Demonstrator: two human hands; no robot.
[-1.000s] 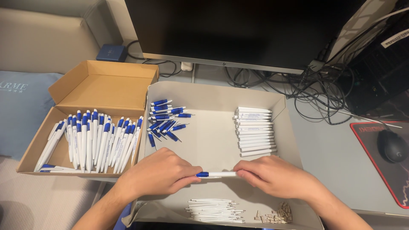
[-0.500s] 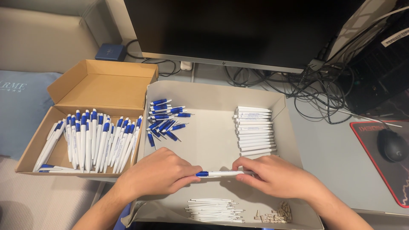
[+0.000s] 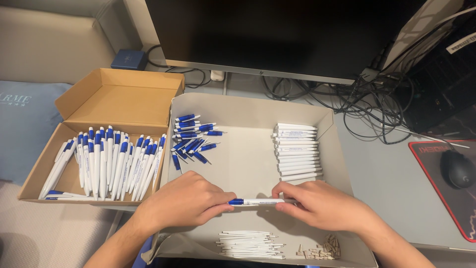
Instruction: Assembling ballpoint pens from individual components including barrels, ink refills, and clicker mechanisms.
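Note:
Both hands hold one white pen with a blue grip level over a grey cardboard tray. My left hand pinches its blue end; my right hand grips the white barrel end. Inside the tray lie a heap of blue pen tips at the back left, a stack of white barrels at the back right, thin white refills at the front, and small springs beside them.
A brown cardboard box on the left holds several finished white and blue pens. A monitor stands behind the tray, with tangled cables to its right. A mouse rests on a red-edged pad.

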